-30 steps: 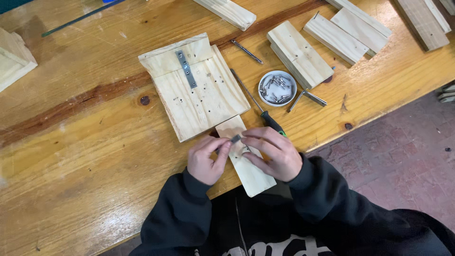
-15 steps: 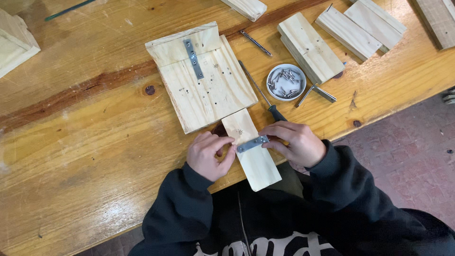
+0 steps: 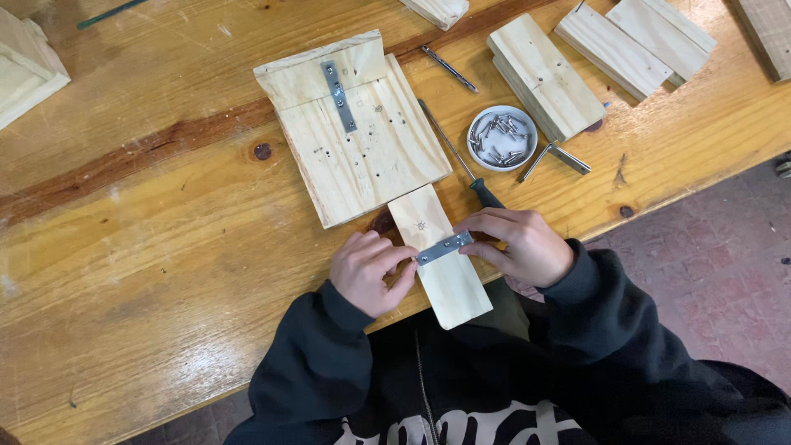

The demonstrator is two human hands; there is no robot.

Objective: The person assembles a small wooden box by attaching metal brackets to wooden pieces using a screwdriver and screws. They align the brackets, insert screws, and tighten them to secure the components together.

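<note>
A small pale wooden block [image 3: 439,255] lies at the near edge of the workbench, one end touching a larger wooden panel [image 3: 354,140] that carries a metal strip [image 3: 338,95]. Across the small block lies a flat metal bracket [image 3: 443,247] with holes. My left hand [image 3: 369,272] pinches the bracket's left end and my right hand [image 3: 519,243] pinches its right end, pressing it on the block. A screwdriver [image 3: 461,165] lies just beyond my right hand.
A white dish of screws [image 3: 502,138] sits right of the panel, with a metal hex key [image 3: 554,156] beside it. Several wooden boards [image 3: 548,74] lie at the back right, another piece [image 3: 25,70] at the far left. The bench edge runs close by my body.
The bracket has gone from between my fingers above the block to lying flat across it. The camera has shifted slightly, so the bench sits lower and more to the right.
</note>
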